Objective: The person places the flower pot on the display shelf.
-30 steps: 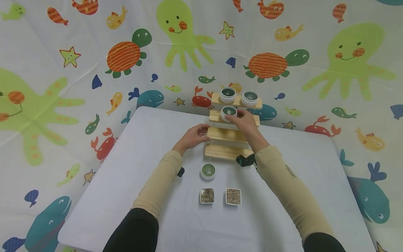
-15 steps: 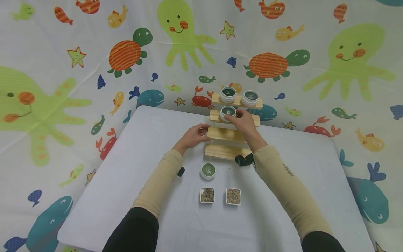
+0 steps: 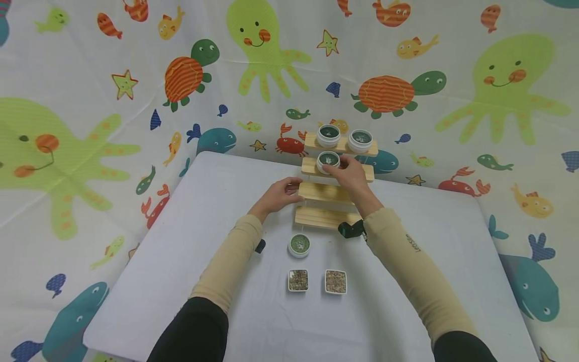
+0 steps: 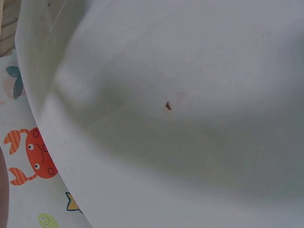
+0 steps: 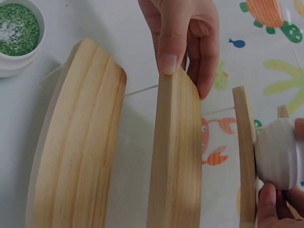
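A wooden tiered stand point(image 3: 327, 217) with stepped planks stands at the back of the table. My right hand point(image 3: 353, 177) grips a small white round pot point(image 3: 327, 168) on the second plank from the top. In the right wrist view, this white pot point(image 5: 275, 154) touches its plank, with a thumb and fingers around it. My left hand point(image 3: 277, 195) pinches the left end of the plank below. Seen from the right wrist, the thumb of that left hand point(image 5: 183, 35) presses the plank's edge point(image 5: 173, 142), fingers behind it. The left wrist view misses the grip.
Two similar pots, a left pot point(image 3: 328, 136) and a right pot point(image 3: 360, 141), sit on the top plank. Another pot with green grains point(image 3: 299, 245) stands before the stand. Nearer are two square dishes of brownish bits, one left point(image 3: 297, 280), one right point(image 3: 335, 282). A patterned backdrop point(image 3: 271, 120) hangs behind.
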The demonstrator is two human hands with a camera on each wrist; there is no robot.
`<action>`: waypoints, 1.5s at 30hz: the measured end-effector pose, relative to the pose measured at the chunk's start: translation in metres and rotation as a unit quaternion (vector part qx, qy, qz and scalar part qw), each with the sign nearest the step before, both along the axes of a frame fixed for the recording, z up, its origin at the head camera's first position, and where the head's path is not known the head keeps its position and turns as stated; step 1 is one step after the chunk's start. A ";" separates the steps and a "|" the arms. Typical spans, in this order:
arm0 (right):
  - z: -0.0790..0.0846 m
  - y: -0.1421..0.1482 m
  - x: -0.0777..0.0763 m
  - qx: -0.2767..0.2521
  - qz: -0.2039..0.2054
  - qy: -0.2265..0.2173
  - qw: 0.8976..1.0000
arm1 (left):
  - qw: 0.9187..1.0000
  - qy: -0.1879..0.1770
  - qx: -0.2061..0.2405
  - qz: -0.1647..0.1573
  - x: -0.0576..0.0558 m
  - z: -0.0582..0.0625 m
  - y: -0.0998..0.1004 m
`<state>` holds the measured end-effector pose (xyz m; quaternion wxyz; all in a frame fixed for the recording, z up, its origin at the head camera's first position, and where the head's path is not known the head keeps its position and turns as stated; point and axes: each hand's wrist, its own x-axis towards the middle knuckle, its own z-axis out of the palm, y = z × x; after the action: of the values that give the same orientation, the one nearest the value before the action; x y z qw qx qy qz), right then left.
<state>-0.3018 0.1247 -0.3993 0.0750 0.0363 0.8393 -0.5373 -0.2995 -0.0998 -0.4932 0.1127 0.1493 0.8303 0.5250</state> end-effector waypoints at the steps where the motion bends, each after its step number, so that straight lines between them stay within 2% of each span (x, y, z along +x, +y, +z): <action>1: 0.000 0.000 0.000 0.001 0.001 0.002 1.000 | 1.000 0.000 0.000 0.000 0.000 0.000 0.000; 14: -0.003 0.004 -0.001 0.014 0.003 0.013 1.000 | 1.000 -0.001 -0.009 0.001 -0.004 0.001 0.000; 22: -0.003 0.017 0.005 0.010 0.004 0.022 1.000 | 1.000 -0.003 -0.014 0.003 -0.004 0.001 0.001; 33: -0.006 0.033 0.024 0.008 0.012 0.026 1.000 | 1.000 -0.010 -0.013 0.007 -0.005 0.002 0.001; 45: -0.022 0.051 0.059 0.004 0.046 0.006 0.999 | 1.000 -0.014 -0.019 0.011 -0.004 0.002 0.001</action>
<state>-0.2430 0.1757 -0.4210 0.0947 -0.0048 0.8427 -0.5300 -0.3033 -0.0987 -0.4912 0.1212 0.1313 0.8400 0.5124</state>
